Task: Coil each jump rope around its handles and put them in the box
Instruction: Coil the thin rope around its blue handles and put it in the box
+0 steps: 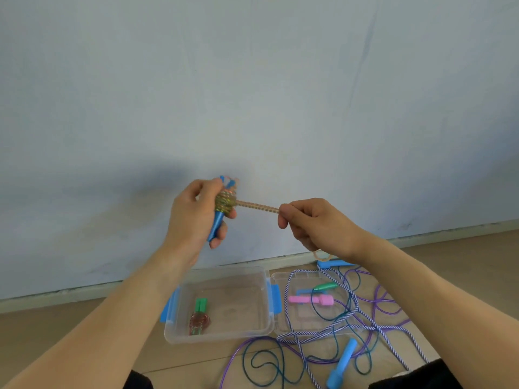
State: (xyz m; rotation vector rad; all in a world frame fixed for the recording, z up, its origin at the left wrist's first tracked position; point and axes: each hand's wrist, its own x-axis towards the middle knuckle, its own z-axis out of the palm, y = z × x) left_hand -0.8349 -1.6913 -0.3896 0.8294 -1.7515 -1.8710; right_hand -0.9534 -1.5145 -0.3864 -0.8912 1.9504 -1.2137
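Loose ropes (331,329) tangled on the floor nearest, by the open box (222,304), which holds one coiled rope (200,318). Above it, left hand (196,214) grips the blue handles (217,224), near-upright, coil (225,200) around them. Right hand (311,223) pinches the tan rope tail (257,206), taut, running sideways to the right. Next wrap probably goes around the handles' axis.

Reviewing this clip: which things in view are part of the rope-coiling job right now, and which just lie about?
In use: left hand gripping blue handles with tan rope coiled on; right hand pulling the rope; clear box holding one coiled rope.

Waiting: box lid, pink handles, striped rope, purple rope.
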